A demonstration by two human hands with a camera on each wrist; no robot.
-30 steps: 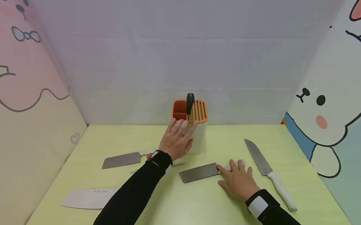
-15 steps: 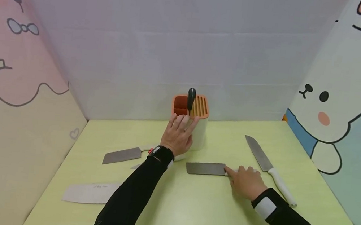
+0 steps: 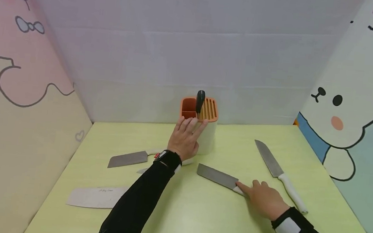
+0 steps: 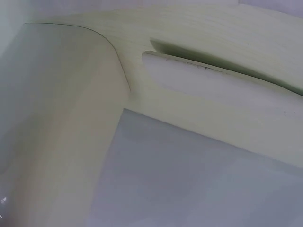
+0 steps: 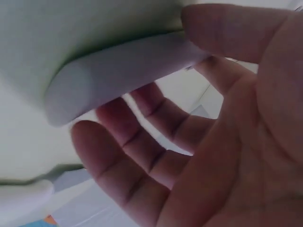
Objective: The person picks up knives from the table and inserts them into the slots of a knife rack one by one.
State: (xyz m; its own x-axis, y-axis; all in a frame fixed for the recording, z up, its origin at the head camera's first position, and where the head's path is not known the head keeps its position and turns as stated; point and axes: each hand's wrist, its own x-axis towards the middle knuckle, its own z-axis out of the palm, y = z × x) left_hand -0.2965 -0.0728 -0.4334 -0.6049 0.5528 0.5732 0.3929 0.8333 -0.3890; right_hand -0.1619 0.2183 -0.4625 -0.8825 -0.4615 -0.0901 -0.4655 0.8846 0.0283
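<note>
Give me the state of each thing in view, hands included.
Holder: upright
Dark-handled item: standing in holder
Left cleaver: lying on table
Middle cleaver: pinched near the blade-handle joint
Right knife: lying on table, untouched
Pale blade: lying on table, partly hidden
Small knife: lying, partly hidden
Left hand: extended, at holder's front
Right hand: pinching middle cleaver

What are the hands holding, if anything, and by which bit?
The right hand pinches the cleaver by its white handle, right near the blade. The left hand only rests against the knife holder, not gripping it.
</note>
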